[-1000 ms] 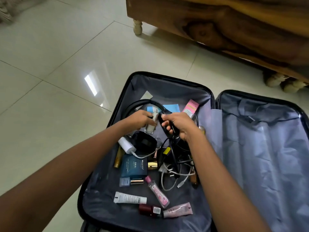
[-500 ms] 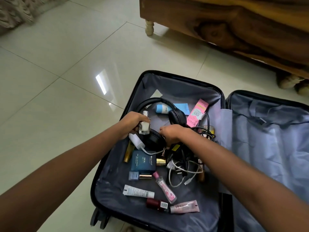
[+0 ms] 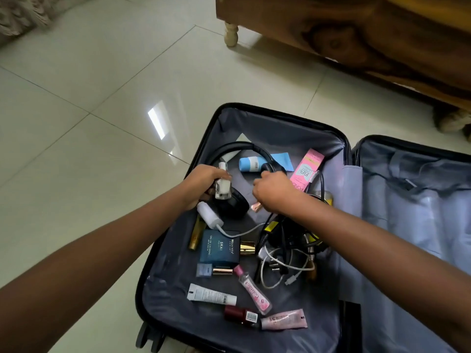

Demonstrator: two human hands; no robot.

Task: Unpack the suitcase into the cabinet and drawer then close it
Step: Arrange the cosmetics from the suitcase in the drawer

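Suitcase (image 3: 280, 133): lies open on the tiled floor (image 3: 102, 98), both halves flat; its left half holds the things, its right half (image 3: 407, 212) shows grey lining.
Left hand (image 3: 201, 184): at the far left side of the left half, fingers curled round a small clear bottle (image 3: 223, 186) held upright, just above a headphone ear cup (image 3: 233, 206).
Right hand (image 3: 274, 192): beside the pink box (image 3: 307, 169), knuckles up, fingers curled under; whether they grip anything cannot be told.
Headphones: black, the band (image 3: 237, 146) arcs round behind both hands.
Blue bottle (image 3: 251, 164): on its side inside the band's arc.
Charger (image 3: 209, 215): white, just below the left hand, its lead running across the cologne box (image 3: 220, 248).
Cables (image 3: 285, 253): black and white tangle under the right forearm.
Near end: white tube (image 3: 211, 295), pink bottle (image 3: 254, 291), dark red bottle (image 3: 239, 314), pink tube (image 3: 283, 319), all lying flat.
Beyond: wooden furniture (image 3: 356, 34) on pale turned legs.
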